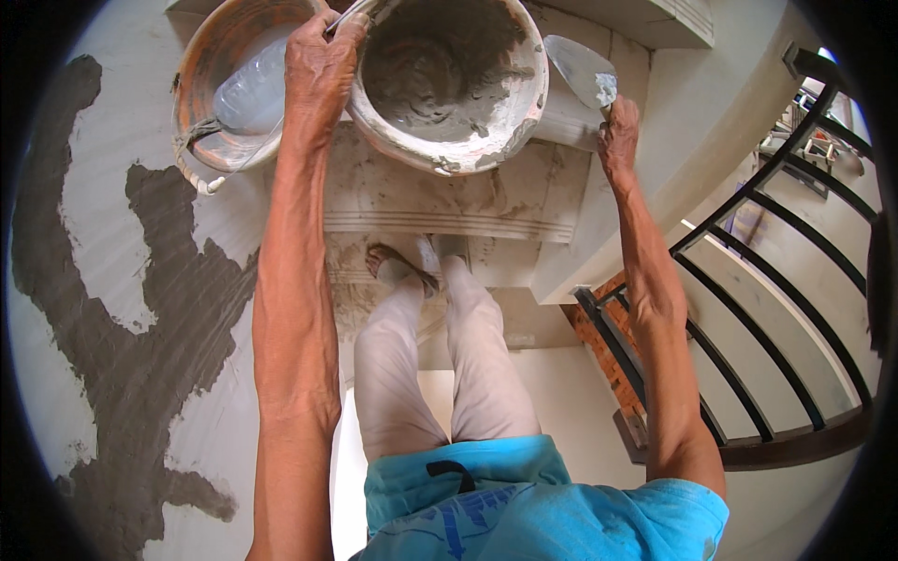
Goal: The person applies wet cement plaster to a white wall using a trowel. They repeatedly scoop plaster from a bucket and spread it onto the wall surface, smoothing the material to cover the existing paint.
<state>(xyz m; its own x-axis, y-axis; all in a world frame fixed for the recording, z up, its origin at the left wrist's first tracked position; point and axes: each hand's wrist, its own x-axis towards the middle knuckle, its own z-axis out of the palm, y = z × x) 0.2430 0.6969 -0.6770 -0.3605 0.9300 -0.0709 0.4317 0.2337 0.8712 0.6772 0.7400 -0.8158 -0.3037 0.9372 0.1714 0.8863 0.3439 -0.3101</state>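
My left hand (318,65) is up at the rim of the mortar bucket (449,79), fingers curled shut around its thin metal handle (348,16) where it meets the rim. The bucket sits on a pale stone stair step (449,192), smeared with grey, with wet grey mortar lying in its bottom. Just to the left of it, touching my wrist, stands an orange bucket (210,56) with a clear plastic bottle (251,93) lying inside and a rope handle hanging down its side.

My right hand (619,131) is closed on the handle of a trowel (582,70); the handle itself is hidden in my fist, and the grey blade points up and to the left, just beside the mortar bucket's right rim, not touching the mortar as far as I can see.

Below, my feet stand on a lower step, one in a sandal (398,266). On my left the wall (140,299) carries dark patches of fresh mortar. On my right a black metal railing (776,280) curves down the stairs
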